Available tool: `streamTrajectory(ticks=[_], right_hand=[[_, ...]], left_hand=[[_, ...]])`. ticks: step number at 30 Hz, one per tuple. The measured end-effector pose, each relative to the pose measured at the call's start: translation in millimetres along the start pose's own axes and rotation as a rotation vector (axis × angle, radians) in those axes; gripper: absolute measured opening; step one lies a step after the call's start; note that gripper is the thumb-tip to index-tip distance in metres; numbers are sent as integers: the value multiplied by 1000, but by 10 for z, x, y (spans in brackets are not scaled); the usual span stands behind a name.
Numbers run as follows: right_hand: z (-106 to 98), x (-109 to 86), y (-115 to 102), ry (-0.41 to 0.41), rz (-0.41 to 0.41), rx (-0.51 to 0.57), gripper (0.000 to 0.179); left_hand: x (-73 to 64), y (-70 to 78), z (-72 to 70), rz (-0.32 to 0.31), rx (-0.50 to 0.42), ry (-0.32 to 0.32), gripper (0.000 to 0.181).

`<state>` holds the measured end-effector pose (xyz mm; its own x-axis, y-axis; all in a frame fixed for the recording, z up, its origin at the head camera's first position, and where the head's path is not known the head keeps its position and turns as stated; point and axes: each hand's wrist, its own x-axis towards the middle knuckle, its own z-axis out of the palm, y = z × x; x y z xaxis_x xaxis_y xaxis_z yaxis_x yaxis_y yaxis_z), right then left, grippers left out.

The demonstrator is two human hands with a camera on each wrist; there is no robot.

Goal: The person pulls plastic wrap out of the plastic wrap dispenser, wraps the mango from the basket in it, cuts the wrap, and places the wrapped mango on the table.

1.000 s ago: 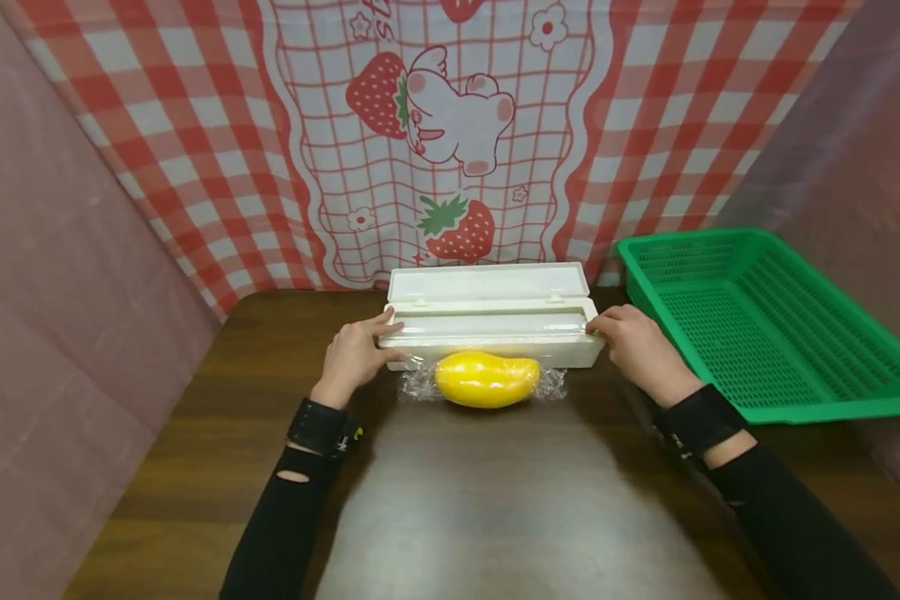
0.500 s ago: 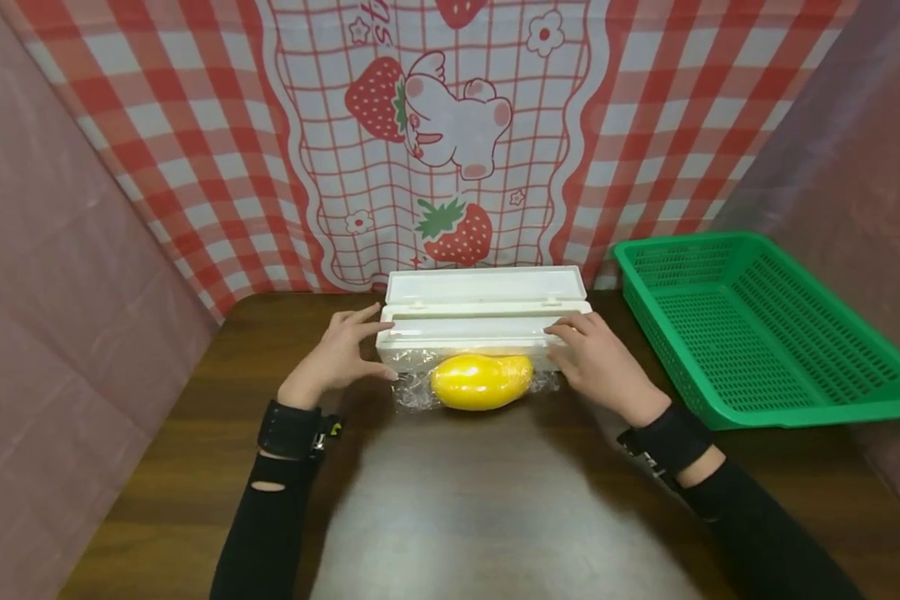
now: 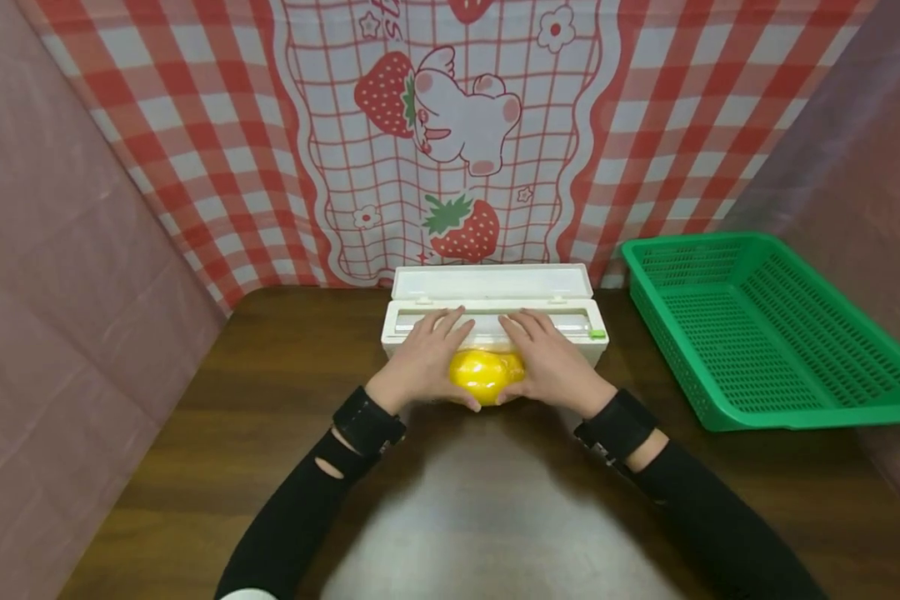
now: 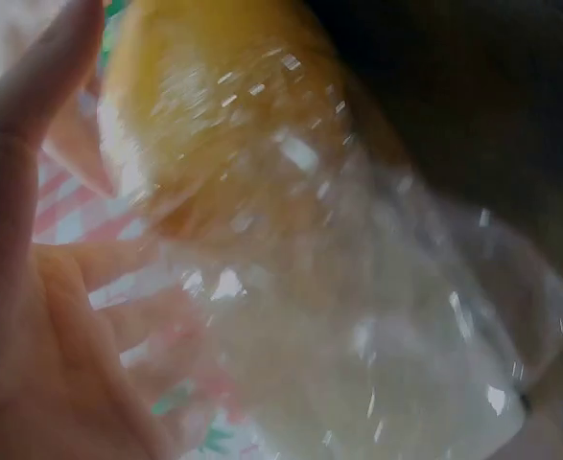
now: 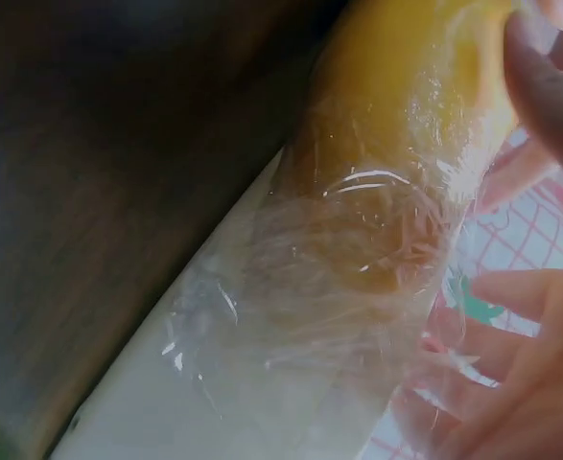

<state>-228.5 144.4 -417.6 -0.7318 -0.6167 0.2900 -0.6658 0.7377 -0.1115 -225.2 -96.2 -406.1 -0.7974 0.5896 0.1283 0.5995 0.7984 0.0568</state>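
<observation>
A yellow mango (image 3: 482, 373), wrapped in clear cling film (image 5: 262, 316), lies on the table against the front of a white cling film dispenser (image 3: 587, 353). In the head view my left hand (image 3: 429, 360) reaches over the mango's left end, and my right hand (image 3: 549, 363) over its right end. Both thumbs are at the mango's near side; the other fingers extend over the dispenser. The wrist views show the fingers spread and fairly straight beside the film. Whether they press on the mango is unclear. My hands cover the mango's ends in the head view.
The dispenser's lid (image 3: 491, 282) stands raised at the back, and a green slider (image 3: 597, 334) sits at its right end. A green plastic basket (image 3: 720, 414) is on the right of the table. A red-checked cloth (image 3: 217, 150) hangs behind.
My right hand has left the dispenser's right end, and my left hand its left end. Both have moved inward over the mango. The green slider now shows.
</observation>
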Motion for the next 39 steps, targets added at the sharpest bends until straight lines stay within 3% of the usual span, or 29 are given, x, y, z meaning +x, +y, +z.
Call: streamTrajectory(ticks=[6, 13, 17, 29, 35, 39], right_hand=[[21, 34, -4, -55, 36, 15, 97], [81, -65, -55, 75, -33, 35, 68], [114, -102, -88, 138, -64, 45, 57], [151, -166, -133, 192, -114, 66, 44], [121, -168, -180, 170, -93, 61, 51], [28, -159, -208, 156, -92, 44, 81]], left_hand=[[41, 38, 87, 9, 31, 30, 110], [-32, 92, 140, 71, -8, 184, 84], [-62, 124, 156, 88, -7, 241, 76], [-132, 169, 202, 168, 20, 265, 71], [-193, 211, 158, 211, 24, 333, 67], [-240, 268, 81, 264, 18, 405, 66]])
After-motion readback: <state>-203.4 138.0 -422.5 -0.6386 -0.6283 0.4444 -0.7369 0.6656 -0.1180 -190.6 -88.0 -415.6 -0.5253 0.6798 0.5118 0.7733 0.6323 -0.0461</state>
